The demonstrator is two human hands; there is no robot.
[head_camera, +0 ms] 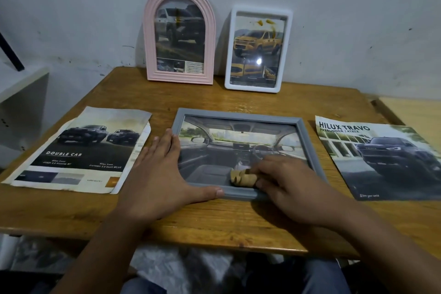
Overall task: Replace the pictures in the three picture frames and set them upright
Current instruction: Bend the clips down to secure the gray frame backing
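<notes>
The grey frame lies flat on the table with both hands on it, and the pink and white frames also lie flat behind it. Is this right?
Not quite. The head view shows the pink frame and white frame standing upright against the wall, not flat. The grey frame does lie flat on the table with the left hand and right hand on it.

Scuffed pale wall behind a worn wooden table, white shelf unit at left

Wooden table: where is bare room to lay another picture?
Bare wooden table shows behind the flat grey picture frame, right of the white rectangular frame, and along the near edge. The middle row is crowded: Double Cab sheet, both hands, Hilux Travo sheet.
</notes>
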